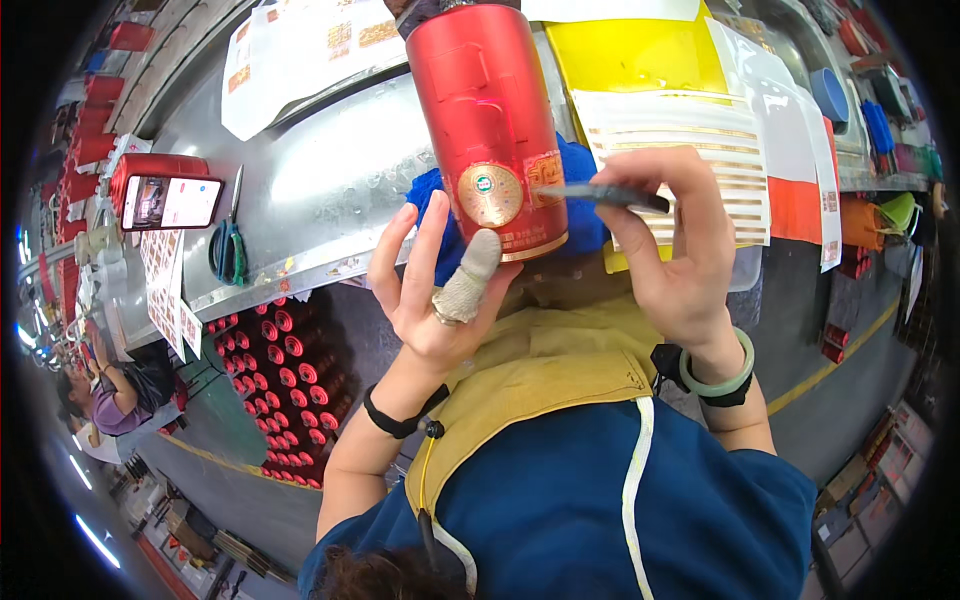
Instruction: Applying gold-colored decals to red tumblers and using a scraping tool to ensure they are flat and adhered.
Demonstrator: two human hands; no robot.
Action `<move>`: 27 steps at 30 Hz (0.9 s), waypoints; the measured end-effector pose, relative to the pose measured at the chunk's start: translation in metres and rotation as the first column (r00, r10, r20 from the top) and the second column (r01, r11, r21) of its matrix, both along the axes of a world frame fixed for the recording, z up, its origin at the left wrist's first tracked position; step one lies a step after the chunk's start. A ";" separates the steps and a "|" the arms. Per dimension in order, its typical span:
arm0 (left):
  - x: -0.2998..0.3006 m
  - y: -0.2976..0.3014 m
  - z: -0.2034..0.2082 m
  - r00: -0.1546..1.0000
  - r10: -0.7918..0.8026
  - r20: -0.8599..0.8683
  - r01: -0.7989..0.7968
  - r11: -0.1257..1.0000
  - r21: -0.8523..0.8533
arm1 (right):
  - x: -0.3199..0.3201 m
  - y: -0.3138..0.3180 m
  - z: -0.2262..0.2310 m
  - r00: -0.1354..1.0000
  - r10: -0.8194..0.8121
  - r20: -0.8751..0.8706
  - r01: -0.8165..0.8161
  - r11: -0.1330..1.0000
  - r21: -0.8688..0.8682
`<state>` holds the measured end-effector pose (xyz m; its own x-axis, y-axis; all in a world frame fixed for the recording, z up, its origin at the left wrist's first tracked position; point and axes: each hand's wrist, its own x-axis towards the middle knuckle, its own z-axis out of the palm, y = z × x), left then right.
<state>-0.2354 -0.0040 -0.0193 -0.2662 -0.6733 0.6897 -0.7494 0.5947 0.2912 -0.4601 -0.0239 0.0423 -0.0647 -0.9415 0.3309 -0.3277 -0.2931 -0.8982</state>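
A large shiny red cylindrical container (480,100) lies tilted on a blue cloth (427,183), its near end toward me. It bears a round gold emblem (489,195) and a square gold label (546,178). My left hand (440,290) steadies that near end; one finger, wrapped in a pale fabric cover (466,278), presses on it beside the emblem. In my right hand (675,230), thumb and fingers pinch a thin pointed tool with a dark handle (630,197). Its tip reaches the gold label; the exact kind of tool cannot be made out.
Right of the container lie a sheet of gold-striped stickers (745,170) and a yellow sheet (640,55). Scissors (228,250) and a phone (171,203) propped on a red container are at left. Several red containers (290,375) stand below the metal bench; another person (120,395) sits far left.
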 end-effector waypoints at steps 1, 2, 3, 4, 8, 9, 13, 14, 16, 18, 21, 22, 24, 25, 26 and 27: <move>-0.001 0.002 -0.001 0.999 0.014 -0.052 -0.013 0.999 0.033 | -0.008 -0.001 -0.004 0.978 0.067 -0.197 -0.106 0.976 -0.192; -0.001 0.003 -0.001 0.994 0.031 -0.104 -0.024 0.997 0.067 | -0.011 -0.003 -0.006 0.914 0.091 -0.395 -0.242 0.904 -0.352; 0.000 0.003 0.003 0.995 0.030 -0.093 -0.021 0.996 0.090 | -0.009 0.003 0.000 0.885 0.100 -0.454 -0.288 0.885 -0.366; 0.000 0.003 0.001 0.995 0.039 -0.094 -0.031 0.996 0.088 | -0.007 0.008 0.005 0.841 0.151 -0.519 -0.372 0.859 -0.353; -0.006 -0.001 -0.002 0.948 0.069 -0.310 -0.004 0.979 0.203 | -0.005 0.008 0.020 0.789 0.263 -0.555 -0.489 0.817 -0.307; -0.005 -0.003 -0.001 0.936 0.052 -0.348 0.020 0.980 0.199 | -0.005 0.002 0.022 0.806 0.166 -0.569 -0.426 0.829 -0.361; -0.010 -0.006 0.008 0.928 0.009 -0.373 0.035 0.993 0.112 | 0.004 0.003 0.021 0.796 0.135 -0.591 -0.431 0.811 -0.395; -0.012 -0.007 0.009 0.929 0.008 -0.371 0.031 0.994 0.101 | 0.007 0.005 0.023 0.778 0.260 -0.572 -0.511 0.791 -0.336; -0.005 -0.011 0.008 0.930 -0.031 -0.366 0.081 0.989 0.122 | 0.011 -0.008 0.024 0.819 0.244 -0.519 -0.441 0.847 -0.298; -0.009 -0.009 0.020 0.880 0.079 -0.469 0.093 0.939 0.332 | 0.015 -0.035 0.025 0.799 0.126 -0.588 -0.329 0.910 -0.252; -0.016 -0.016 0.030 0.908 0.061 -0.415 0.086 0.941 0.327 | 0.010 -0.075 0.028 0.794 -0.037 -0.606 -0.308 0.836 -0.455; -0.017 -0.019 0.030 0.901 0.055 -0.430 0.111 0.930 0.350 | 0.008 -0.081 0.031 0.763 -0.125 -0.634 -0.329 0.770 -0.547; -0.014 -0.021 0.017 0.911 0.034 -0.412 0.107 0.943 0.314 | 0.012 -0.064 0.033 0.699 -0.107 -0.707 -0.446 0.707 -0.548; -0.014 -0.022 0.013 0.931 0.040 -0.364 0.081 0.947 0.312 | 0.014 -0.052 0.026 0.728 0.044 -0.684 -0.519 0.687 -0.508; -0.013 -0.023 0.015 0.948 0.058 -0.311 0.044 0.949 0.312 | 0.018 -0.040 0.023 0.736 0.205 -0.645 -0.595 0.650 -0.473; -0.012 -0.020 0.023 0.942 0.050 -0.333 0.076 0.932 0.354 | 0.017 -0.028 0.032 0.695 0.319 -0.644 -0.644 0.675 -0.359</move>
